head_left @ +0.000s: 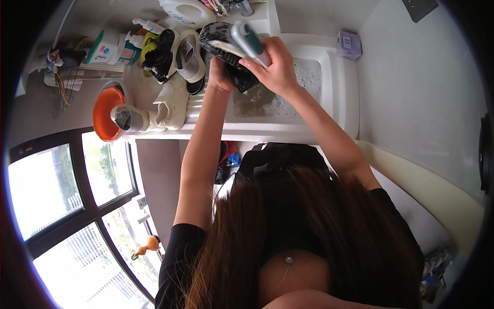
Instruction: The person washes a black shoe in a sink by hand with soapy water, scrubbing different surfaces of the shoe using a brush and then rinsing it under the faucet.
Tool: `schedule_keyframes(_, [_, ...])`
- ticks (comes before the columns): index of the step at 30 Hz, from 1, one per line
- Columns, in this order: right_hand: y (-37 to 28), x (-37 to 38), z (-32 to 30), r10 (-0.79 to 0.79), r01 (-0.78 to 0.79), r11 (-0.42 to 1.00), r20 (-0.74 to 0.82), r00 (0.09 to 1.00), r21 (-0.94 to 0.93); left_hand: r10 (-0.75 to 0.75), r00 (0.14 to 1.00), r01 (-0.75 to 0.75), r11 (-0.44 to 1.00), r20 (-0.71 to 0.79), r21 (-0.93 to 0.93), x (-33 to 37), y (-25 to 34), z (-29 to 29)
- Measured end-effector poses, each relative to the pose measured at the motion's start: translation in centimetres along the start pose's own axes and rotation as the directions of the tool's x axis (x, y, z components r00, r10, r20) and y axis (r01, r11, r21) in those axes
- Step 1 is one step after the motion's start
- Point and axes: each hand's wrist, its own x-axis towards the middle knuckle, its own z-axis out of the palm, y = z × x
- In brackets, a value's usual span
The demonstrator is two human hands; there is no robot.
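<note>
My left hand [219,77] grips a black shoe [241,76] from below, over the white sink [288,124]. A patterned black and grey part of the shoe shows at its far end. In my right hand [278,67] is a scrub brush [249,40] with a grey and green handle, held against or close above the shoe; whether its bristles touch is hidden. Murky, foamy water [272,100] lies in the basin under both hands. Left of my left hand, a grey and white shoe [189,57] and a white sneaker [173,102] stand on the ribbed drainboard.
A black shoe [165,54] and another white shoe with grey lining [131,118] are further left, beside an orange basin [106,114]. Behind stand a white jug [188,13] and a green and white tub [105,47]. A purple box [349,45] sits on the sink's right ledge.
</note>
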Motion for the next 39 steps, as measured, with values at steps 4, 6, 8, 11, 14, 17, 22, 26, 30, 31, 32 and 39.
schedule_keyframes(4, [-1.3, -0.2, 0.7, -0.037, 0.030, 0.998, 0.142, 0.989, 0.049, -0.022, 0.979, 0.057, 0.984, 0.201, -0.171, 0.7, -1.2, -3.9])
schedule_keyframes(6, [-2.4, -0.1, 1.1, -0.040, 0.041, 0.999, 0.227, 0.973, 0.001, -0.015, 0.930, 0.098, 0.973, 0.366, -0.209, 1.5, -2.0, -4.6])
schedule_keyframes(8, [-3.1, -0.3, 0.7, 0.027, 0.006, 0.994, 0.303, 0.952, -0.108, -0.021, 0.891, 0.174, 0.939, 0.454, -0.297, 2.9, -4.2, -5.4])
schedule_keyframes(11, [-4.4, -0.1, 0.8, 0.068, 0.000, 0.983, 0.365, 0.929, -0.184, 0.044, 0.870, 0.137, 0.935, 0.492, -0.327, 3.9, -5.8, -7.3])
schedule_keyframes(14, [-5.1, -0.2, 1.1, 0.069, 0.018, 0.977, 0.393, 0.917, -0.214, 0.115, 0.861, 0.102, 0.915, 0.495, -0.390, 3.7, -5.7, -7.5])
schedule_keyframes(17, [-4.0, -0.5, 0.6, 0.037, 0.029, 0.980, 0.324, 0.945, -0.197, 0.059, 0.913, 0.122, 0.905, 0.404, -0.408, 2.6, -5.4, -5.1])
schedule_keyframes(22, [-1.4, -0.1, -1.5, 0.099, -0.112, 0.979, -0.087, 0.991, -0.173, -0.066, 0.996, 0.067, 0.998, -0.054, 0.019, -0.3, -1.5, 3.0])
schedule_keyframes(26, [-0.3, -1.2, -2.5, 0.645, -0.606, 0.760, -0.164, 0.746, 0.233, -0.162, 0.971, 0.183, 0.977, -0.174, 0.109, -3.7, 0.9, 8.1])
schedule_keyframes(30, [3.2, -5.8, 0.0, 0.876, -0.729, 0.348, 0.073, 0.477, 0.590, -0.180, 0.955, 0.227, 0.955, -0.234, 0.192, -5.7, 1.4, 9.6])
schedule_keyframes(31, [3.7, -7.1, 0.8, 0.900, -0.759, 0.213, 0.178, 0.397, 0.616, -0.182, 0.954, 0.231, 0.953, -0.238, 0.197, -5.6, 1.3, 9.0])
schedule_keyframes(32, [3.8, -8.5, 2.1, 0.909, -0.779, 0.125, 0.244, 0.338, 0.615, -0.184, 0.948, 0.242, 0.948, -0.261, 0.209, -5.8, 1.1, 7.4])
schedule_keyframes(39, [8.2, -14.2, 5.7, 0.913, -0.905, 0.115, 0.316, 0.259, 0.410, -0.130, 0.932, 0.128, 0.991, -0.339, -0.029, -6.7, -1.0, -0.7])
